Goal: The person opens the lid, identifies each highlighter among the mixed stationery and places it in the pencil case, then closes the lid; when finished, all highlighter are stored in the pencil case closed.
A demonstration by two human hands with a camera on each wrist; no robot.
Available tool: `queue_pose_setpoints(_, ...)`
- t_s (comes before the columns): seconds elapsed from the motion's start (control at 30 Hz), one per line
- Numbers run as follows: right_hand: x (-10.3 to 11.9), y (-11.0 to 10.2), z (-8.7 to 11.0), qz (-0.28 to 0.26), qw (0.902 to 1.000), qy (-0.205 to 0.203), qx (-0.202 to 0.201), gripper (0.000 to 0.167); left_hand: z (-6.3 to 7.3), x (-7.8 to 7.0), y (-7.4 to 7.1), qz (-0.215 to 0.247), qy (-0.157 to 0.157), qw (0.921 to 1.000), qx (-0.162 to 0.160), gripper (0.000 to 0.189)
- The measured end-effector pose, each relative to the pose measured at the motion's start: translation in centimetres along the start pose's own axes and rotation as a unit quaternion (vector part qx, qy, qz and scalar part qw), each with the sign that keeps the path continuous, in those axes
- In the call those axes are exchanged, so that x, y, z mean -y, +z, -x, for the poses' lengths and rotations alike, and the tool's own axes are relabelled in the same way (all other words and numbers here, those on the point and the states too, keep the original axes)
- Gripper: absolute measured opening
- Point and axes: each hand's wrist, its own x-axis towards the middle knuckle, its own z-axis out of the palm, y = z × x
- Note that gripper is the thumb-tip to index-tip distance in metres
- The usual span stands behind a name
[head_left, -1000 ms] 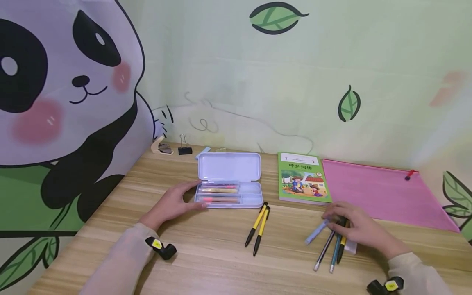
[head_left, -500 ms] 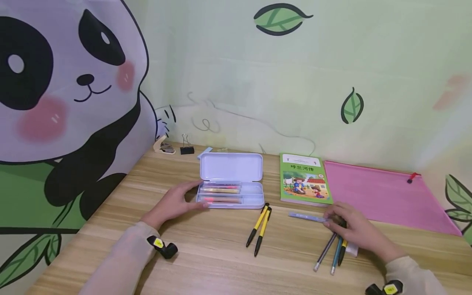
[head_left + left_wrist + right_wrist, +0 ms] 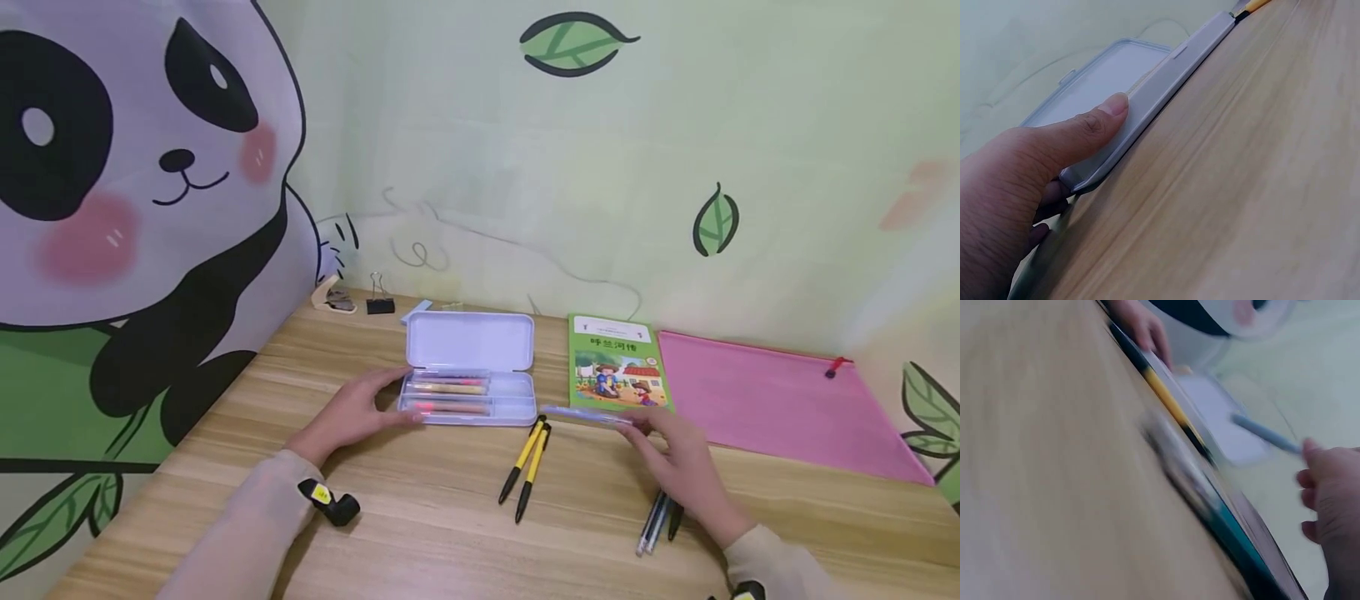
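Note:
My left hand (image 3: 352, 417) holds the left end of a pale lilac pencil case (image 3: 470, 342) whose lid stands open. In the left wrist view its thumb (image 3: 1094, 128) lies along the case's front wall, with the other fingers behind the corner. Several slim pens or pencils (image 3: 450, 407) lie in the case's left compartments. My right hand (image 3: 682, 462) pinches one end of a light blue pen (image 3: 585, 414), raised off the table and pointing left at the case. Below that hand lie pencils (image 3: 652, 525) and a black-tipped pen (image 3: 676, 521), partly covered.
Two yellow-and-black pens (image 3: 525, 471) lie just in front of the case's right corner. Behind are a green book (image 3: 618, 367) and a pink zip pouch (image 3: 780, 400). A stapler (image 3: 333, 297) and a black binder clip (image 3: 380, 306) stand near the wall.
My right hand has lifted the light blue pen from beside the pencils, turned it sideways and carried it left. The left hand has stayed on the pencil case.

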Motion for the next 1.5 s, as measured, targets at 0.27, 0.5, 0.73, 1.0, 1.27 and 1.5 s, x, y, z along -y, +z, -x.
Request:
queue_pose_setpoints(0.27, 5.8, 6.7, -3.9, -0.073, 0.9971, -0.021, 0.0, 0.02, 0.1, 0.1, -0.2, 0.001, 0.0, 1.0, -0.001, 0.102)
queue_pose_setpoints(0.5, 8.6, 12.5, -7.1, -0.082, 0.9961, -0.028, 0.018, 0.02, -0.1, 0.3, 0.1, -0.003, 0.0, 1.0, 0.001, 0.102)
queue_pose_setpoints(0.73, 8.7, 13.9, -7.0, -0.046, 0.998, -0.001, 0.044, 0.017, -0.2, 0.1, 0.1, -0.001, 0.0, 1.0, 0.004, 0.102)
queue_pose_setpoints(1.0, 8.5, 13.9, -6.8, -0.044, 0.9949, 0.002, 0.091, 0.02, -0.1, 0.1, -0.1, -0.006, 0.012, 0.9999, 0.002, 0.099)
queue_pose_setpoints(1.27, 8.4, 14.0, -6.7, -0.036, 0.9936, 0.02, 0.105, 0.019, -0.1, 0.3, 0.0, -0.002, 0.013, 0.9999, 0.0, 0.1)
queue_pose_setpoints(1.5, 8.4, 14.0, -6.7, -0.027, 0.9961, 0.02, 0.082, 0.017, -0.2, 0.4, 0.1, -0.002, 0.012, 0.9999, -0.001, 0.1)
